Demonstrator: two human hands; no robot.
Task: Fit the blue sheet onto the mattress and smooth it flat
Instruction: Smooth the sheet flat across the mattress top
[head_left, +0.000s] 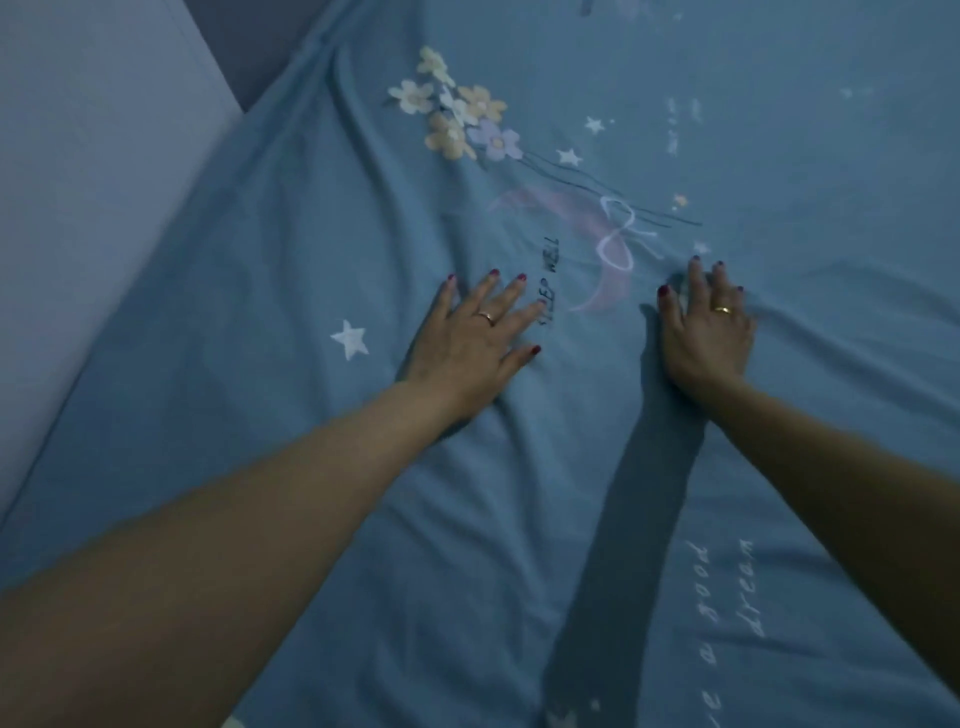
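The blue sheet (779, 364), printed with flowers, stars and lettering, covers the mattress and fills most of the view. Long wrinkles run across it, mostly on the left half and around my hands. My left hand (472, 338) lies flat on the sheet with fingers spread, beside the "sleep well" print. My right hand (706, 327) presses flat on the sheet a little to the right, fingers straight, with small creases fanning out from it. Both arms are stretched forward. The mattress itself is hidden under the sheet.
A pale wall (93, 208) runs along the left side of the bed, meeting the sheet's left edge. A darker strip (249, 47) shows at the top left corner beyond the sheet.
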